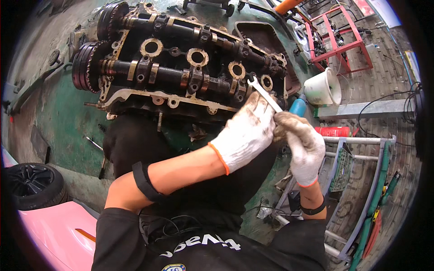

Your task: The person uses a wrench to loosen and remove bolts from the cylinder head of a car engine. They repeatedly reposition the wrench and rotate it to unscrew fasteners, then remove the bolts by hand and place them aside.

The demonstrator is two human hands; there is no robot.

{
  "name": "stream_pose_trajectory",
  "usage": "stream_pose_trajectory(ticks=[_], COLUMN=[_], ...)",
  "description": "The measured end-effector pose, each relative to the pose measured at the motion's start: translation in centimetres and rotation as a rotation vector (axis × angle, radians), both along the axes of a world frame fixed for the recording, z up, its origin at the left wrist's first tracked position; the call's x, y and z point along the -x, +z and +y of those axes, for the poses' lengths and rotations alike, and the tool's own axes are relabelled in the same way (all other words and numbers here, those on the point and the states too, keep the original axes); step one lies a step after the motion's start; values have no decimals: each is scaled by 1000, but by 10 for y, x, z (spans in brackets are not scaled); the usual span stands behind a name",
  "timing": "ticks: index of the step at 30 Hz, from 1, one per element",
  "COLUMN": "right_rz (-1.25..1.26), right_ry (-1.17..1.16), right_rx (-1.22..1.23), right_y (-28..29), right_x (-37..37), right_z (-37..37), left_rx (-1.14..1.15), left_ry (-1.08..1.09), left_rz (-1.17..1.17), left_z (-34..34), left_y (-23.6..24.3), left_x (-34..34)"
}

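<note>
A dirty black engine cylinder head (181,67) with two camshafts and toothed sprockets at its left end lies on a green workbench (63,122). Both my hands wear soiled white gloves with orange cuffs. My left hand (246,133) and my right hand (304,147) meet at the head's right end, and both grip a silver open-end wrench (263,94). The wrench's open jaw sits at the head's near right edge, by a round bore.
A white bucket (323,88) stands right of the bench, with a red can (333,131) and a blue object (298,106) near it. A red metal frame (337,38) is at the back right. A black tyre (31,185) lies lower left, a metal rack (361,189) lower right.
</note>
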State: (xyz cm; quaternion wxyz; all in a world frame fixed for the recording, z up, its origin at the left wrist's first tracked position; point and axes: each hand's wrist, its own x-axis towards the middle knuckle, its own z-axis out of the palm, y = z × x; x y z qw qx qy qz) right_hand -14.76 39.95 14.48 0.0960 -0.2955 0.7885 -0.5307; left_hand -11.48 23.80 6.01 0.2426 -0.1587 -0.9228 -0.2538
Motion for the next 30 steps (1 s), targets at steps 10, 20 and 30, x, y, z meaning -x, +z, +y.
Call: stream_pose_trajectory(ticks=[10, 20, 30], right_rz=[-902, -1004, -1263], right_ry=[-196, -201, -117], right_rx=[467, 454, 450], right_y=[-30, -17, -16], right_x=[0, -26, -42], right_z=[33, -1, -40], left_rx=[-420, -604, -479], left_ry=[225, 61, 100], left_rz=[-115, -264, -308], left_z=[-84, -93, -94], left_y=[42, 41, 43], left_x=[28, 32, 29])
